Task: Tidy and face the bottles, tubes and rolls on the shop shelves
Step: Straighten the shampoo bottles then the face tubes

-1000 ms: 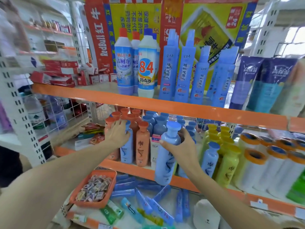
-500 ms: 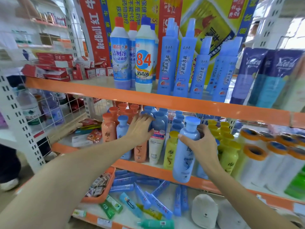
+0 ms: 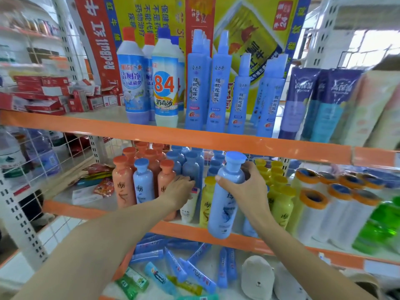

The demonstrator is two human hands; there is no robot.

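Blue bottle upright, cap up, in right grip curled around its neck; left grip spread.

bare shelf left (free) | orange bottles block right

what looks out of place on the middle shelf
One blue-capped bottle stands in the front row between orange bottles, apart from the other blue ones. A white tube sits among the bottles, behind the left hand.
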